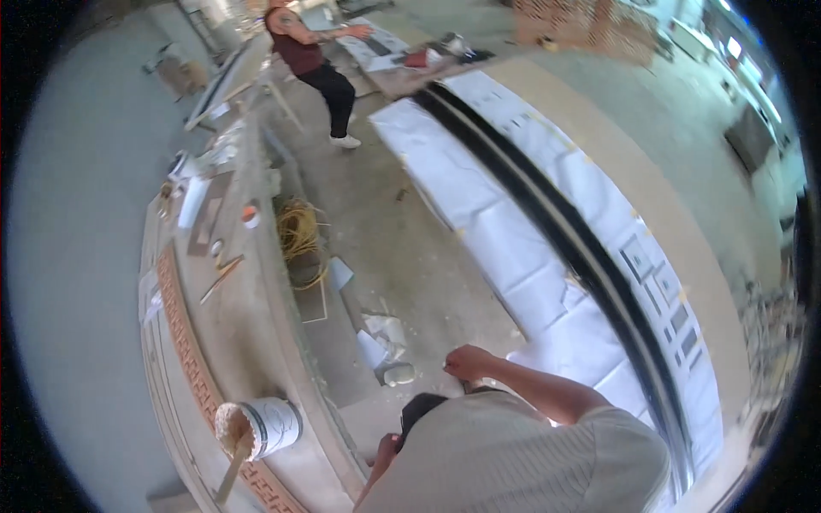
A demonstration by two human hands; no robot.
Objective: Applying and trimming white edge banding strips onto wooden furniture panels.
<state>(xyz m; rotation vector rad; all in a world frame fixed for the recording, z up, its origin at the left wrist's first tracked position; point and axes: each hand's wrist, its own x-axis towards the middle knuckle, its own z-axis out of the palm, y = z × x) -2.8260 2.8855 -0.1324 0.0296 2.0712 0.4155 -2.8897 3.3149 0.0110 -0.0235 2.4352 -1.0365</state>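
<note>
My right hand (pixel 467 363) hangs in front of my body with its fingers curled closed; whatever it may hold is too small to make out. It is nearest the edge of the long table (pixel 590 214) covered in white printed sheets, apart from it. Low by my side, my left hand (pixel 386 451) is partly hidden by my shirt, and its fingers do not show clearly. To its left, a white bucket (pixel 275 426) smeared with a pale paste stands on the long workbench (pixel 256 342), a stick (pixel 229 479) leaning out of it.
An orange fretwork strip (pixel 190 355) runs along the bench. Coiled yellow cord (pixel 299 232) and crumpled white scraps (pixel 385 333) lie low beside it. A long black strip (pixel 547 205) crosses the covered table. Another person (pixel 304 56) stands at the far end between the tables.
</note>
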